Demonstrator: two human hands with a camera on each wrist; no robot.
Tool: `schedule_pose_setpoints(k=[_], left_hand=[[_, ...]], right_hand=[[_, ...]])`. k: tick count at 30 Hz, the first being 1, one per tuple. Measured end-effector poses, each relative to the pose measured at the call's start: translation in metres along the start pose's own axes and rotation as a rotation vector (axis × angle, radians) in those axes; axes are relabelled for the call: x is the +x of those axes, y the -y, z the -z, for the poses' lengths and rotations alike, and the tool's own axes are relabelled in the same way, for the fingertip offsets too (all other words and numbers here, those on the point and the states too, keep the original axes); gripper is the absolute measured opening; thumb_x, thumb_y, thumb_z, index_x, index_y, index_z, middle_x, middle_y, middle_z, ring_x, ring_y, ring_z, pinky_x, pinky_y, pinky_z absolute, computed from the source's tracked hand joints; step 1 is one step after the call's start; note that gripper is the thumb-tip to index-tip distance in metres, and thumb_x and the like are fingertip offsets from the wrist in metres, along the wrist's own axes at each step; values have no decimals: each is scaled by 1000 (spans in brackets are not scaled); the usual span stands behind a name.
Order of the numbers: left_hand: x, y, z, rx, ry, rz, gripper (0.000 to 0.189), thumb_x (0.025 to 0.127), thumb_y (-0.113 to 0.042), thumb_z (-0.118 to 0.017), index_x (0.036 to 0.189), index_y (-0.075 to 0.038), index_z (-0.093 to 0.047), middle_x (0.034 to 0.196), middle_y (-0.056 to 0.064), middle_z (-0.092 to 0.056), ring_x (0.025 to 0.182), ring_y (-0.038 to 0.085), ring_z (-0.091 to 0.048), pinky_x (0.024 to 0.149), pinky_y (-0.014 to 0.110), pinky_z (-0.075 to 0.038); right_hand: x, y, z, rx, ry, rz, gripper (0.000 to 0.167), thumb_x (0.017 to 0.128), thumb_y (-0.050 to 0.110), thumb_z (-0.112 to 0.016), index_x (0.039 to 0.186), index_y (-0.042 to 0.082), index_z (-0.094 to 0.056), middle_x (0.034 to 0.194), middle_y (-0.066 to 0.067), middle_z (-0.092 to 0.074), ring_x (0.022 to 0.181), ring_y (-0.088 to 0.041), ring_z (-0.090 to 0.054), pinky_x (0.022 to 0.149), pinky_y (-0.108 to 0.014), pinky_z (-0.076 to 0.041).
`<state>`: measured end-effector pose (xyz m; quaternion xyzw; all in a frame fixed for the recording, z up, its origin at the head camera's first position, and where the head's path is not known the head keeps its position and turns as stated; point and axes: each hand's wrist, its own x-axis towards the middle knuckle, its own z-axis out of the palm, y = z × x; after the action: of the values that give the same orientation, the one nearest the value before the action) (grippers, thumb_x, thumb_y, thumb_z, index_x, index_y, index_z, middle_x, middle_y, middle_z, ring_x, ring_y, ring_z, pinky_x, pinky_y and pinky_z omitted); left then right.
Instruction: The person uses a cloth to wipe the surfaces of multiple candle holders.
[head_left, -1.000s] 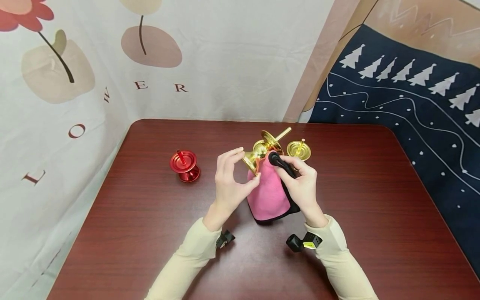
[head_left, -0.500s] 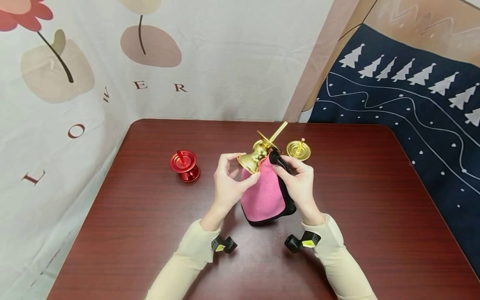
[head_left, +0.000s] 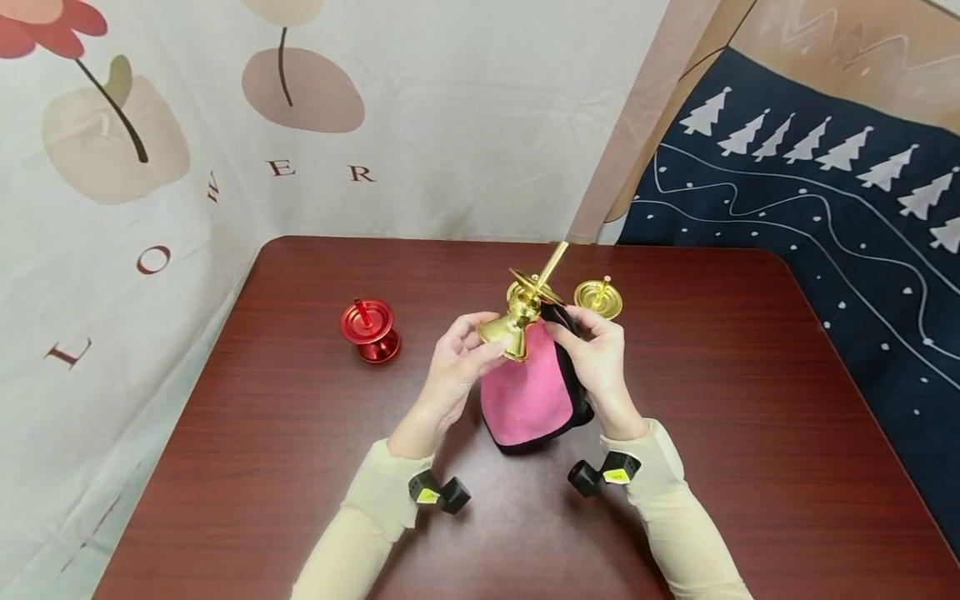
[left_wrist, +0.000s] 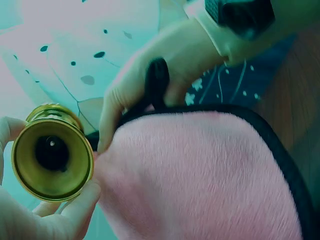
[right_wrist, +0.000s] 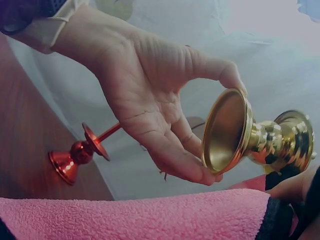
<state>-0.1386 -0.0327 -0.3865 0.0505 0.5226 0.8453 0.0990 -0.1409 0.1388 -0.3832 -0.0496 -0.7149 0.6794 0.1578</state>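
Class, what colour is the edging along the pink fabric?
Black; the left wrist view best shows this edging on the pink fabric.

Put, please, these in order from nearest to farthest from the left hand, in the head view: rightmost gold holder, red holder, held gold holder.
1. Held gold holder: gripped by the left hand.
2. Red holder: left of that hand.
3. Rightmost gold holder: just beyond the right hand.

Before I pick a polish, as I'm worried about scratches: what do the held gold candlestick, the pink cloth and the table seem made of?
Gold candlestick: probably polished metal, from its mirror-like highlights; coated plastic is possible.
Pink cloth: likely soft fleece or plush, from its fuzzy pile.
Table: reddish-brown wood or wood-look laminate with a slight sheen; streaky grain shows, but can't settle which.
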Motion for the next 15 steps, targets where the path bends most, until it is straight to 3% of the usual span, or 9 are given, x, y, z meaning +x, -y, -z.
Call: schedule_pose_setpoints(k=[4, 10, 15], left_hand=[[-1, -1, 0, -30, 71, 46, 52, 79, 0, -53, 128, 13, -40, 107, 10, -59, 91, 12, -61, 81, 28, -51], [2, -3, -1, 52, 71, 94, 54, 78, 0, -54, 128, 14, -43, 101, 8, -58, 86, 9, -59, 79, 26, -50], [6, -3, -3, 81, 63, 123, 45, 78, 2, -56, 120, 15, -47, 98, 8, -60, 83, 9, -60, 79, 26, -50]], right_hand=[[-1, 3, 1, 16, -2, -22, 21, 75, -5, -70, 94, -12, -64, 73, 4, -66, 66, -3, -58, 59, -16, -47], [-4, 3, -1, 16, 17, 8, 22, 76, -8, -68, 97, -12, -64, 78, 1, -66, 69, -4, -60, 62, -16, -48], [-5, 2, -3, 25, 22, 49, 23, 75, -10, -68, 98, -13, -65, 81, -9, -66, 68, -5, -59, 61, -16, -48]])
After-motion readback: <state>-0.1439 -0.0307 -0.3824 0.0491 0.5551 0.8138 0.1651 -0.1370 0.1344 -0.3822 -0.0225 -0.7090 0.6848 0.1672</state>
